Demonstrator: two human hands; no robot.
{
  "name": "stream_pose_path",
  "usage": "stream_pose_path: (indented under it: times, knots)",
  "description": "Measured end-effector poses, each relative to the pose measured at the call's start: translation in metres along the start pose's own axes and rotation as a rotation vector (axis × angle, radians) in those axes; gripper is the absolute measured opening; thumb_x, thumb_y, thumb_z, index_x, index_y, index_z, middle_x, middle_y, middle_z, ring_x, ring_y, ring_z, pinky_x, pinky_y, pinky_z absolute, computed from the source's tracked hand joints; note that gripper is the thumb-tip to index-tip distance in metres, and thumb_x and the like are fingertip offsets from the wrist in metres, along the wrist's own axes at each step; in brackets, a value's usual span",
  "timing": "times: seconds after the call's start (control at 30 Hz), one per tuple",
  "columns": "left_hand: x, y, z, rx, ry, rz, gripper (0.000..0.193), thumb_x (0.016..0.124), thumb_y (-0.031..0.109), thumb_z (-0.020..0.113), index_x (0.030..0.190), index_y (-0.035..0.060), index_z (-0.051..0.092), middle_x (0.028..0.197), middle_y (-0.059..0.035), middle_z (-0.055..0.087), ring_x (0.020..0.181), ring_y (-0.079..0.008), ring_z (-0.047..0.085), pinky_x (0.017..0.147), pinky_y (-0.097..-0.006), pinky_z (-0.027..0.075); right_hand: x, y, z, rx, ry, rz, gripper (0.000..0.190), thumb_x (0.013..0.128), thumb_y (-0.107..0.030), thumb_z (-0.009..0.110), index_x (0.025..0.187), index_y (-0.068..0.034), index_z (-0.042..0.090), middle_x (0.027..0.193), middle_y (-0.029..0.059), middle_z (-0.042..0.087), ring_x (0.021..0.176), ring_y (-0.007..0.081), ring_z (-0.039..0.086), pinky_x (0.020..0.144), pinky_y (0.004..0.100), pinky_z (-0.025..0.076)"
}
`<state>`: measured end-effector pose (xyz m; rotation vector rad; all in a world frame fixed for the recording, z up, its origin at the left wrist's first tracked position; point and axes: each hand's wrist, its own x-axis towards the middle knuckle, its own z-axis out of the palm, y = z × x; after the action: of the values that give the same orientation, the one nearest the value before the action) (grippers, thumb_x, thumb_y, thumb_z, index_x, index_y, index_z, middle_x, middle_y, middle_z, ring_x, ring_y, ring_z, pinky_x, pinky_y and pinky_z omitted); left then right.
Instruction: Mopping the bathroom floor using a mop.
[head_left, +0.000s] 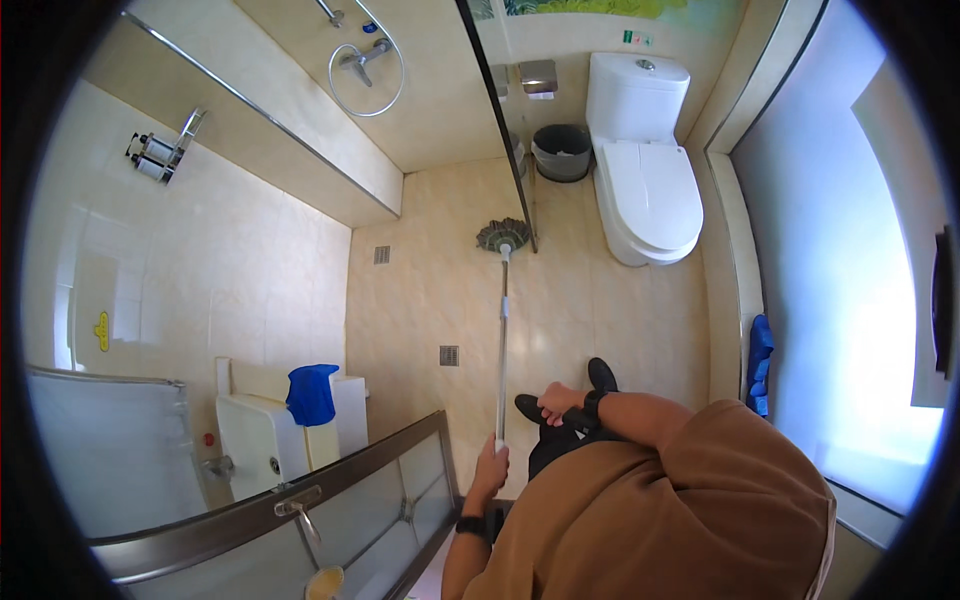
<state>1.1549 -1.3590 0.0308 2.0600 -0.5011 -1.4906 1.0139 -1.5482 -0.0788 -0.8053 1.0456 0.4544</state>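
Observation:
My left hand (491, 472) grips the upper end of a mop's metal handle (502, 360). The handle runs away from me across the beige tiled floor. At its far end the round grey mop head (503, 235) rests on the floor beside the lower end of the glass partition (501, 112). My right hand (561, 401) is in front of my body, off the mop, with its fingers curled; whether it holds anything is unclear.
A white toilet (652, 195) and a grey bin (562, 154) stand beyond the partition. At lower left are an open door (360, 480) and a white sink (251, 442) with a blue cloth (312, 394). Floor drains (448, 355) lie left of the mop handle.

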Motion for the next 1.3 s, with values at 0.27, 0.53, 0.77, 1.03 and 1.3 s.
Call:
stream_pose_path:
  times: [0.27,0.53,0.77,1.03,1.3]
  knots:
    - [-0.110,-0.160,0.038,-0.012,0.038,0.060,0.058,0.092,0.022,0.056,0.141,0.0018,0.033,0.120,-0.0135,0.057,0.106,-0.0185,0.056,0.092,-0.0286,0.043,-0.016,0.013,-0.038,0.058,-0.054,-0.007,0.024,0.086,-0.018,0.054,0.087,0.006,0.058,0.079,0.0146,0.063,0.062,0.0263,0.065,0.051,0.0382,0.054]
    - [-0.158,-0.121,0.058,-0.029,0.003,-0.037,0.057,0.092,0.018,0.056,0.139,-0.0038,0.033,0.118,-0.0150,0.057,0.104,-0.0206,0.056,0.090,-0.0292,0.044,-0.020,0.029,-0.087,0.065,-0.022,-0.026,0.022,0.087,-0.018,0.054,0.082,0.003,0.059,0.079,0.0147,0.064,0.062,0.0247,0.066,0.049,0.0366,0.053]
    - [-0.102,-0.095,0.064,-0.021,-0.091,0.066,0.056,0.092,0.015,0.056,0.136,-0.0087,0.033,0.116,-0.0164,0.057,0.101,-0.0225,0.057,0.088,-0.0296,0.045,0.000,0.063,-0.148,-0.148,-0.071,-0.333,0.021,0.086,-0.012,0.049,0.071,0.002,0.057,0.069,0.0168,0.062,0.055,0.0273,0.064,0.046,0.0422,0.052]
    - [0.003,0.054,0.132,0.082,-0.141,0.000,0.047,0.093,0.017,0.052,0.137,0.0088,0.041,0.072,-0.0028,0.055,0.059,-0.0114,0.053,0.051,-0.0247,0.044,-0.012,0.107,-0.205,-0.260,0.045,-0.429,0.025,0.087,-0.010,0.046,0.065,0.000,0.053,0.062,0.0140,0.057,0.048,0.0254,0.057,0.042,0.0425,0.048]
    - [0.122,0.176,0.174,-0.094,-0.089,-0.018,0.024,0.090,0.020,0.053,0.113,0.0142,0.051,0.058,0.0016,0.041,0.039,-0.0080,0.037,0.031,-0.0253,0.027,-0.089,0.125,-0.225,0.502,0.198,-0.046,0.016,0.090,-0.013,0.050,0.087,0.001,0.058,0.073,0.0111,0.063,0.058,0.0258,0.065,0.047,0.0393,0.055]
